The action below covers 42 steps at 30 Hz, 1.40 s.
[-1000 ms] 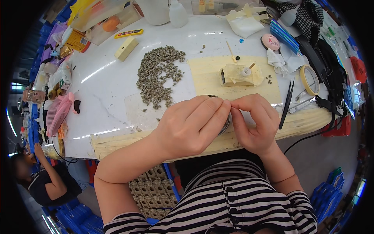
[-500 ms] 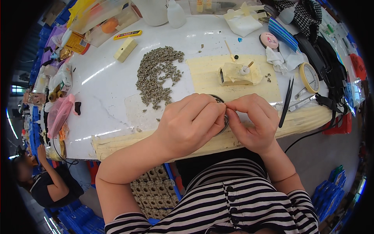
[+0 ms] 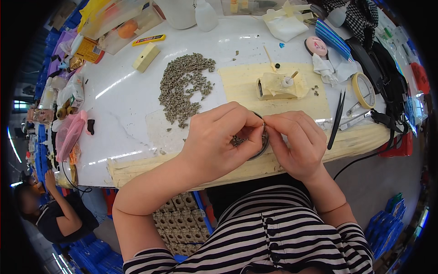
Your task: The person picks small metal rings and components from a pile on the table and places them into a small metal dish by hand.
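Observation:
My left hand (image 3: 219, 139) and my right hand (image 3: 296, 144) meet fingertip to fingertip above a round dark-rimmed dish (image 3: 258, 156) near the table's front edge. Both are closed in a pinch on a tiny metal part (image 3: 264, 128), mostly covered by the fingers. Inside the dish lie small grey metal parts (image 3: 236, 140), visible through the loop of my left thumb and forefinger. Beyond my left hand spreads a heap of the same kind of small metal parts (image 3: 180, 86).
A tape-wrapped block (image 3: 278, 86) with a stick stands on a yellowish sheet (image 3: 235, 82). Black tweezers (image 3: 336, 121) and a tape roll (image 3: 363, 90) lie at right. A pale block (image 3: 146, 58) lies behind the heap. Another person (image 3: 59, 210) is at lower left.
My left fingers have opened into a wider loop, so parts in the dish now show through. The fingertips of both hands stay together over the dish.

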Tool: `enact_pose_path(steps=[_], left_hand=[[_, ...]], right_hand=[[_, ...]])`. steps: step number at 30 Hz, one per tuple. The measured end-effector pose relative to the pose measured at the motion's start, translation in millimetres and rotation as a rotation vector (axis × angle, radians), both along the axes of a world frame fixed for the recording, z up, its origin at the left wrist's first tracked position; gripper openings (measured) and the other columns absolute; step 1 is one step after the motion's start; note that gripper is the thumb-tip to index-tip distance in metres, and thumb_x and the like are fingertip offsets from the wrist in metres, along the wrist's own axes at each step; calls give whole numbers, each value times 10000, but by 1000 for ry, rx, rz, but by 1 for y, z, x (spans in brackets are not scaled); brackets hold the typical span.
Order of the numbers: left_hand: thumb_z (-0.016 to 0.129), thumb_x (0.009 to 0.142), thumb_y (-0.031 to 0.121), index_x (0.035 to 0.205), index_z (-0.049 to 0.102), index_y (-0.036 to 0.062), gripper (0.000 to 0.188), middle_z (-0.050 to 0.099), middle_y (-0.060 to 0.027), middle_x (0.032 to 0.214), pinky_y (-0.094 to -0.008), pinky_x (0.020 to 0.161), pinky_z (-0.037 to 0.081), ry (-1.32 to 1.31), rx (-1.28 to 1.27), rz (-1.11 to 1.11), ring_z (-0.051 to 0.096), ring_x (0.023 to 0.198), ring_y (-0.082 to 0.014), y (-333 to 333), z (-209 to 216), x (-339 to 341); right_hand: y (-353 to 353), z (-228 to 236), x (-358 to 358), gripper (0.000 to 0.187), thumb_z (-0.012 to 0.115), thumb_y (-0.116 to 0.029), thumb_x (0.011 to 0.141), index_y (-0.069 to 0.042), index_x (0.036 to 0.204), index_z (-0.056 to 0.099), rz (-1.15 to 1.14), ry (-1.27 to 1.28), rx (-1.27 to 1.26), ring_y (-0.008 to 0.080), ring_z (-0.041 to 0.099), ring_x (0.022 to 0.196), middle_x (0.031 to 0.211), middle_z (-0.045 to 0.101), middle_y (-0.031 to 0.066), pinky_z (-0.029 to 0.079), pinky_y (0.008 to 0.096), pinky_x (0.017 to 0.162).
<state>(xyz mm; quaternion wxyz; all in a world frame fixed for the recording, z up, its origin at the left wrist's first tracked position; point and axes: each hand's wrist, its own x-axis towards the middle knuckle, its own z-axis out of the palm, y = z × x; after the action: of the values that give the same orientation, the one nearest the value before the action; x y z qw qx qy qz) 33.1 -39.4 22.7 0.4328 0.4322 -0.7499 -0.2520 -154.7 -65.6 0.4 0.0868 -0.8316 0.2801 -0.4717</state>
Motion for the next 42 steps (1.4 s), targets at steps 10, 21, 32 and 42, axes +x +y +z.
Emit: enact_pose_path(steps=[10,21,32,42], left_hand=[[721,775,-81,868,689,-23,114,685,-84,809,-225,622,561,21,2,-3,677,684,-121,-1,1,0],[714,789,-68,857,690,-20,87,687,-73,808,-223,616,558,59,67,-3,676,681,-112,0,1,-1],[688,865,-4,875,659,-20,34,658,-38,837,-215,679,532,239,422,-76,623,749,-67,-1,5,4],[666,889,8,880,618,-8,51,620,-6,838,-202,688,502,323,565,-137,575,750,-46,-2,5,6]], right_hand=[[0,0,0,270,742,72,694,11,944,661,-3,-3,12,266,653,690,815,669,109,531,337,598],[-1,0,1,264,734,83,691,10,933,659,2,-9,12,268,648,682,804,665,111,526,337,598],[-2,1,-1,248,738,85,671,8,895,664,15,-2,-3,260,645,668,784,658,105,523,332,580],[-1,0,-1,261,737,66,652,8,895,661,31,-12,-27,257,654,672,779,653,100,532,326,578]])
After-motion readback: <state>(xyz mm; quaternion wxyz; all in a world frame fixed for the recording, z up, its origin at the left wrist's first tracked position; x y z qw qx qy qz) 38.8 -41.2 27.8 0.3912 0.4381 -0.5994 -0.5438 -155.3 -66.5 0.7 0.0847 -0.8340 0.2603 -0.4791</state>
